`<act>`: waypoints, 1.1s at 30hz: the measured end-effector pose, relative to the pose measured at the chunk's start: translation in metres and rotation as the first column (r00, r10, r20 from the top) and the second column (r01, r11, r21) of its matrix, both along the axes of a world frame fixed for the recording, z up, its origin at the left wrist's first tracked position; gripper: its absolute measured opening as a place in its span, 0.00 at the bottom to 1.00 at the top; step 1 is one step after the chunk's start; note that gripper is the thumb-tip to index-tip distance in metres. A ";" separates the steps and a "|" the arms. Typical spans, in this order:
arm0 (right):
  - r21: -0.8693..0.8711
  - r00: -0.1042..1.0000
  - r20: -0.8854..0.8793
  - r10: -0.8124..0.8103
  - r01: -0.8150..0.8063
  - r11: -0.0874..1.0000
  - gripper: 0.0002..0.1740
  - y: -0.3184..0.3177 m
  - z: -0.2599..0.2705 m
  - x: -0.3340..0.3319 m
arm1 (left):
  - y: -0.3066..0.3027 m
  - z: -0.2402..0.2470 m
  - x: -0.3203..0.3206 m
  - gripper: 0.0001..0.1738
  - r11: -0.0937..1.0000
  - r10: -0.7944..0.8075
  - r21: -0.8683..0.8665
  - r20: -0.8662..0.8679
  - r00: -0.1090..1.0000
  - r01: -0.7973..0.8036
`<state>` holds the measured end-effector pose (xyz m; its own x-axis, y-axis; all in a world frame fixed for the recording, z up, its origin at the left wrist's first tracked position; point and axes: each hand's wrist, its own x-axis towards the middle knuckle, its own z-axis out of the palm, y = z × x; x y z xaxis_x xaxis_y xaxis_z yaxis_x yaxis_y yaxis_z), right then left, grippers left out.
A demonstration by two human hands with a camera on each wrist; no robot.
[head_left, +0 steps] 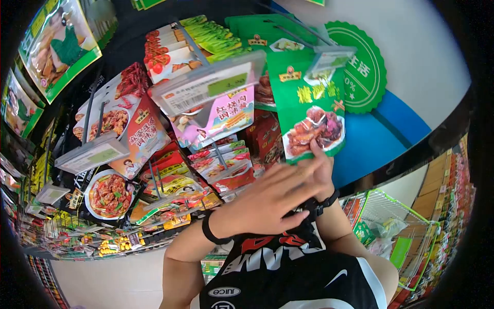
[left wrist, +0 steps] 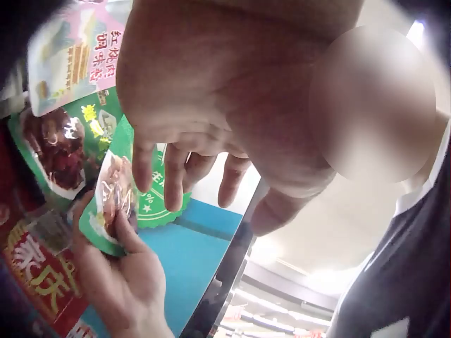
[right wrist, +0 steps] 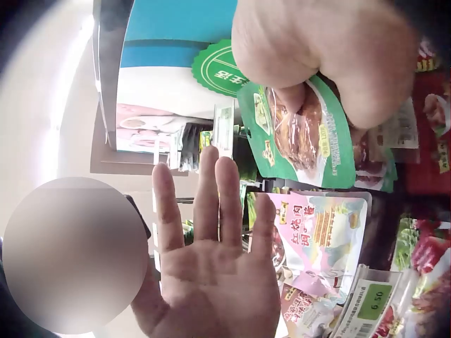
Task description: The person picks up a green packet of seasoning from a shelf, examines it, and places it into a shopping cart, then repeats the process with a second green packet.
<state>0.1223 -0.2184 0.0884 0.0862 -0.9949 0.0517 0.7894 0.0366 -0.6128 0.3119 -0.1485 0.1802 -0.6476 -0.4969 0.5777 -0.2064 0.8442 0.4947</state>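
A green seasoning packet (head_left: 309, 121) with a picture of glazed meat on its front hangs by the hook rods in the head view, its upper part overlapped by a clear price tag holder (head_left: 333, 57). My right hand (head_left: 321, 175) pinches its lower edge, thumb on the front; the right wrist view also shows this right hand (right wrist: 324, 56) at the packet (right wrist: 303, 134). With fingers extended and spread, my left hand (head_left: 272, 195) is held in front of my body beside the right one. Nothing is in its palm (right wrist: 218, 282) in the right wrist view.
Pink-labelled packets (head_left: 218, 118) and red-and-white packets (head_left: 136, 118) hang to the left behind price tags (head_left: 208, 85). More packets (head_left: 175, 190) fill lower hooks. A round green sign (head_left: 360, 72) stands behind. A shopping cart (head_left: 396, 232) holding goods is at lower right.
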 end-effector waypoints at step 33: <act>0.058 0.969 -0.209 -0.133 0.148 0.987 0.30 -0.009 -0.009 -0.023 | -0.066 0.045 -0.075 0.24 0.999 -0.024 0.013 -0.688 0.725 0.046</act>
